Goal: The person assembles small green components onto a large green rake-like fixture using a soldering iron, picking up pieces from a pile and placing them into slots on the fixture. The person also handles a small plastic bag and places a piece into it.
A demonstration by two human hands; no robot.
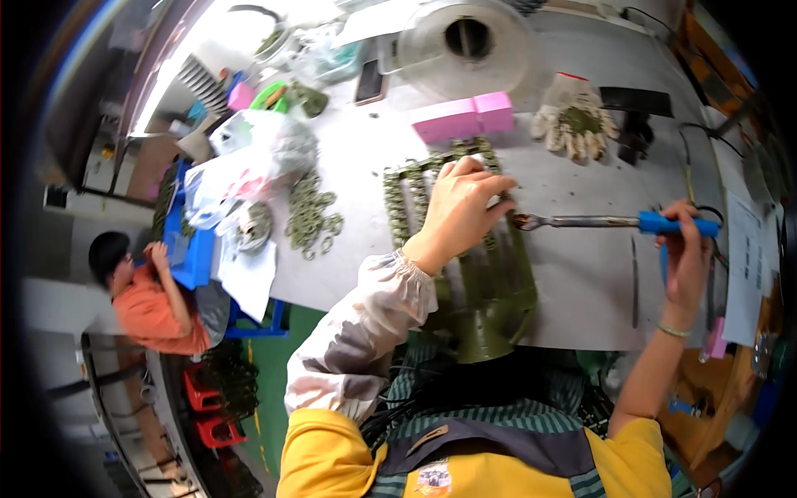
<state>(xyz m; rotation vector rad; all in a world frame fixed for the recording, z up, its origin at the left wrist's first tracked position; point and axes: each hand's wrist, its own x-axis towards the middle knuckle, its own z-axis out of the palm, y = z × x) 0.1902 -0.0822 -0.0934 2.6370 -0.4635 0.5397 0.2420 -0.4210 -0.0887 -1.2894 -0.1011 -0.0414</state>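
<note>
**A:** What's in the head view, starting on the left side?

**B:** The left hand [457, 212] lies on an olive-green plastic part [486, 282] with long ribs, near the middle of the grey bench [573, 187]. Its fingers [490, 195] are curled down and pressing on the part's upper end; whether they pinch anything I cannot tell.

**A:** And the right?

**B:** The right hand [689, 257] has its fingers wrapped closed around the blue handle of a soldering iron [610, 222]. The iron lies nearly level, its metal tip pointing left and touching or just beside the left fingertips, over the green part.

**A:** What surrounds them?

**B:** A pink block [465, 119] sits just beyond the part, a work glove [574, 120] to its right, a clear reel [469, 41] behind. A heap of small green rings [311, 216] lies to the left, beside plastic bags [249, 162]. Another person in orange [154, 303] sits at far left.
</note>
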